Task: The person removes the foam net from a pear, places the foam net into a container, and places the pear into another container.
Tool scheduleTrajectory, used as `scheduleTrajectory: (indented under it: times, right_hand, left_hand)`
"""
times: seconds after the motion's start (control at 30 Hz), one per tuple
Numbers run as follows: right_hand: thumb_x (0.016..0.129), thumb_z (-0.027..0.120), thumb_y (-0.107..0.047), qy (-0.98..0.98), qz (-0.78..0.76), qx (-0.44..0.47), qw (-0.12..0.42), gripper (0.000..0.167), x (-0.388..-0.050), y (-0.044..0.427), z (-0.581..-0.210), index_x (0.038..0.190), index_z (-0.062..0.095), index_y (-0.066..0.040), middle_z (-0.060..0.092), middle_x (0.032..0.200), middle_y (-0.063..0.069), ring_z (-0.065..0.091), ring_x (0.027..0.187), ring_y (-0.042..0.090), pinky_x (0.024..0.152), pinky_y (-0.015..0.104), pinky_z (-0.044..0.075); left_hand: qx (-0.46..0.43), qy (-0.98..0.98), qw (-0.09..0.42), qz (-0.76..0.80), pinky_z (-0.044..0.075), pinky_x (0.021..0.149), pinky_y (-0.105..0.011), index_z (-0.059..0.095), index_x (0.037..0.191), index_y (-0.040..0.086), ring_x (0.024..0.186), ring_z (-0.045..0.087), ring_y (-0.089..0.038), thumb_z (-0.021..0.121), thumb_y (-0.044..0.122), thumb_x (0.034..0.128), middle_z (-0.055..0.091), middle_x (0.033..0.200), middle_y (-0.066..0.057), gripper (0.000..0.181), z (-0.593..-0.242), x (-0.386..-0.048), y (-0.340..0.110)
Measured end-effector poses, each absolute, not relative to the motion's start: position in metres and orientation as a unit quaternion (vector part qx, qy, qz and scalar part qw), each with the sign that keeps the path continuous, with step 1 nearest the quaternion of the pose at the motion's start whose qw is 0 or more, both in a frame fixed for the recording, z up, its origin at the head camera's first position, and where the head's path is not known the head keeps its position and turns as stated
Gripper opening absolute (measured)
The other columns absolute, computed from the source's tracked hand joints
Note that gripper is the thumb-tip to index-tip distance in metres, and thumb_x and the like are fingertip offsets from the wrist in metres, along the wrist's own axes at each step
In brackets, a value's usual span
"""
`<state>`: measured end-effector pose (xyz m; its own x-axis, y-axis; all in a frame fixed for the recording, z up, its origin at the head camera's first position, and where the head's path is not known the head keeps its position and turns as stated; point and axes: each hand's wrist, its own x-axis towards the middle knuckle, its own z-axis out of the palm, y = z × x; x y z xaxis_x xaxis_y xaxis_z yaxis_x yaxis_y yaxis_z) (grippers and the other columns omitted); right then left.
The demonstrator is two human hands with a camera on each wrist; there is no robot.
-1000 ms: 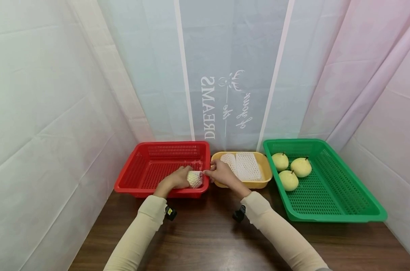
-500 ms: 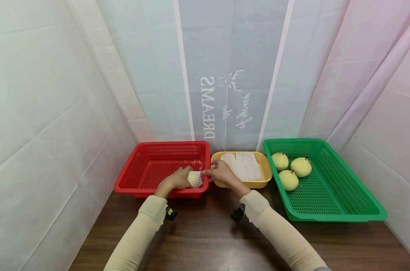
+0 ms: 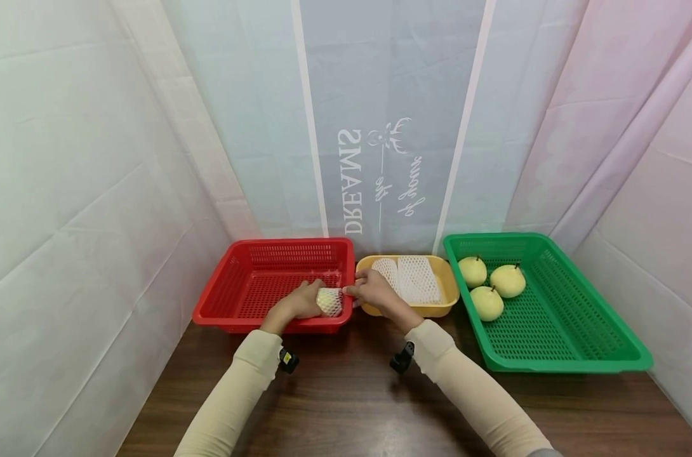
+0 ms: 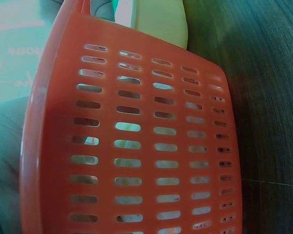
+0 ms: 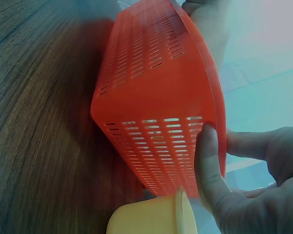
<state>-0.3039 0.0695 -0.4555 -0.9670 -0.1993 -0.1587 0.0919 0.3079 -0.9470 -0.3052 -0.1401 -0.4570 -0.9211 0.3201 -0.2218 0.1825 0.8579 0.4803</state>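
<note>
Inside the red basket, at its near right corner, a pale pear in a white foam net lies under my left hand. The fingers of that hand curl over its left side and hold it. My right hand grips the basket's right rim; in the right wrist view the thumb presses the outer wall and a finger lies across the rim. Basket wall fills most of the left wrist view and hides the pear and the left fingers there.
A yellow tray with white foam nets stands right of the red basket. Beyond it, a green basket holds three pears. All stand on a dark wooden table before a hanging curtain.
</note>
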Motion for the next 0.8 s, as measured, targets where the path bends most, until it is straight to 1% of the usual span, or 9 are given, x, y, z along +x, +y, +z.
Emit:
scheduleTrajectory:
  times: [0.13, 0.4, 0.63, 0.8]
  right_hand:
    - [0.098, 0.075, -0.011, 0.799, -0.587, -0.032, 0.126, 0.061, -0.3035, 0.0696, -0.4565, 0.145, 0.046, 0.014, 0.073, 0.109, 0.021, 0.07, 0.069, 0.015, 0.093, 0.056, 0.061]
    - [0.099, 0.075, -0.011, 0.799, -0.587, -0.036, 0.125, 0.059, -0.3036, 0.0698, -0.4578, 0.144, 0.047, 0.014, 0.074, 0.11, 0.022, 0.07, 0.068, 0.015, 0.091, 0.056, 0.062]
    - [0.098, 0.076, -0.012, 0.796, -0.591, -0.031, 0.125, 0.058, -0.3033, 0.0706, -0.4576, 0.143, 0.049, 0.012, 0.075, 0.109, 0.022, 0.07, 0.067, 0.016, 0.092, 0.057, 0.061]
    - [0.099, 0.076, -0.012, 0.792, -0.597, -0.036, 0.123, 0.054, -0.3029, 0.0704, -0.4573, 0.141, 0.052, 0.012, 0.074, 0.106, 0.021, 0.072, 0.068, 0.017, 0.091, 0.056, 0.062]
  left_hand:
    - [0.131, 0.954, 0.14, 0.232, 0.051, 0.103, -0.055, 0.051, 0.149, 0.008, 0.121, 0.056, -0.032, 0.085, 0.024, 0.0873, 0.057, 0.139, -0.019, 0.072, -0.4571, -0.3037, -0.1392]
    - [0.121, 0.957, 0.133, 0.228, 0.053, 0.099, -0.054, 0.048, 0.152, 0.008, 0.112, 0.059, -0.031, 0.086, 0.03, 0.086, 0.056, 0.134, -0.019, 0.079, -0.4578, -0.3036, -0.1379]
    - [0.116, 0.958, 0.119, 0.235, 0.053, 0.098, -0.055, 0.05, 0.15, 0.01, 0.111, 0.06, -0.031, 0.088, 0.035, 0.0839, 0.057, 0.131, -0.018, 0.08, -0.4539, -0.3011, -0.1377]
    - [0.11, 0.958, 0.111, 0.24, 0.053, 0.098, -0.055, 0.05, 0.149, 0.012, 0.112, 0.059, -0.031, 0.089, 0.039, 0.0823, 0.056, 0.131, -0.017, 0.082, -0.4526, -0.3008, -0.1394]
